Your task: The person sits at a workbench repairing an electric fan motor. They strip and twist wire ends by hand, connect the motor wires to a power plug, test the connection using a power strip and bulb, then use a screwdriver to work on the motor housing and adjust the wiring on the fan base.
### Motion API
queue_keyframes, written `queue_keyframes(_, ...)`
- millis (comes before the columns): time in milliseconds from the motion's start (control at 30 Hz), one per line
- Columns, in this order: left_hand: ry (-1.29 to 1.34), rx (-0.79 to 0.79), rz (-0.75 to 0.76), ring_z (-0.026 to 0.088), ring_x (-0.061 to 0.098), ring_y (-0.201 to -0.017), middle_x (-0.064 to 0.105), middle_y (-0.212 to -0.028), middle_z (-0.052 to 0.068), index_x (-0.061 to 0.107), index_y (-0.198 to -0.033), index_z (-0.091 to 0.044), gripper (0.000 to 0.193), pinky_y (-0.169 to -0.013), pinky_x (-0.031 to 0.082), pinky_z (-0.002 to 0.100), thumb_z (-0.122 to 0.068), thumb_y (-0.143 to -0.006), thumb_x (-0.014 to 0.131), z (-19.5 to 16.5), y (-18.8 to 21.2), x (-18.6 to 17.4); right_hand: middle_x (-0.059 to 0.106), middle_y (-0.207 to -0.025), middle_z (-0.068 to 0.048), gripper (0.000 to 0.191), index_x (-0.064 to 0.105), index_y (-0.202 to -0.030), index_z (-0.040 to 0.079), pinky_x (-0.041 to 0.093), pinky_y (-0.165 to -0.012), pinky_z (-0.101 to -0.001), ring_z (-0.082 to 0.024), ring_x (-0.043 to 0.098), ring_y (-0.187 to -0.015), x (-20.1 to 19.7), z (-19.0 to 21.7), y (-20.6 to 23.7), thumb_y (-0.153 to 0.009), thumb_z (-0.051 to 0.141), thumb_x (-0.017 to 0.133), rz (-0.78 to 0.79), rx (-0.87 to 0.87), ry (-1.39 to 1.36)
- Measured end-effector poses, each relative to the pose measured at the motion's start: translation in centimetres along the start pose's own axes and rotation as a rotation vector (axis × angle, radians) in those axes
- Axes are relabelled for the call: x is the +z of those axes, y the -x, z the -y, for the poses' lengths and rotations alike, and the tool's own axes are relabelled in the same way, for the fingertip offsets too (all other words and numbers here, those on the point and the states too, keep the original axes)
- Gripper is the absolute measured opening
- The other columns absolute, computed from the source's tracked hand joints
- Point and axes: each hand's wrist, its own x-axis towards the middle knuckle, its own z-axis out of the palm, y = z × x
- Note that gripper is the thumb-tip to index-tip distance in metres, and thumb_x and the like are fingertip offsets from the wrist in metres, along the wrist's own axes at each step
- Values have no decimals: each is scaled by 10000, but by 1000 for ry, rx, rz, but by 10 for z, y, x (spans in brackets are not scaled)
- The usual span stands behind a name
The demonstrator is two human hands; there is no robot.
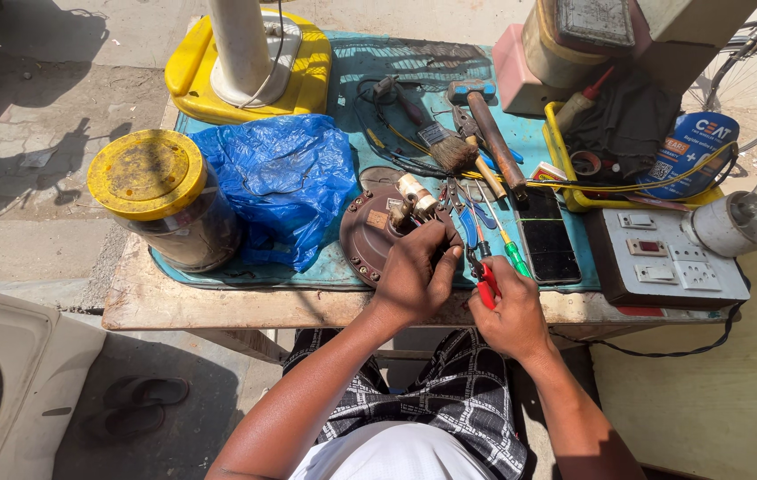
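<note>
Steadying the brown motor plate (369, 233) at the table (218, 307) edge, the left hand (416, 274) grips its wiring while the right hand (510, 313) closes around red-handled pliers (483, 283) (jaws nearly shut).

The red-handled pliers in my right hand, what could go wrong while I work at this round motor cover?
The red-handled pliers work close to the left hand fingertips, so a slip could pinch them. The round brown cover overhangs the table edge and might tip off. The phone lies right beside the screwdrivers; a dropped tool could crack it.
</note>
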Motion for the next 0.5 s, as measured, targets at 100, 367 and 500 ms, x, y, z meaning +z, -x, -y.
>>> queue_keyframes(100,15,-18,-4,297,611,-750,571,-792,153,588,-935,6,67,-690,474,396,-53,-949,618,-1,0,0,585,-829,-74,329,565,-1159,-50,448,-578,-294,-148,552,-643,-13,-18,-6,-851,-28,678,145,360,-874)
queue_keyframes(367,45,25,96,274,670,-947,614,-1129,164,562,-1244,6,435,-828,539,346,-18,-833,702,-11,2,-24,578,-1145,-74,710,505,-1390,-31,487,-888,-316,-195,584,-1045,-31,-18,-17,-692,-21,633,106,316,-177)
queue_keyframes(500,-42,137,71,306,660,-1113,599,-1279,165,565,-1297,-21,491,-918,553,333,36,-833,714,-13,6,-44,627,-1182,-84,714,527,-1397,-32,488,-955,-315,-178,609,-1103,-35,1,-7,-688,-32,613,23,297,-317)
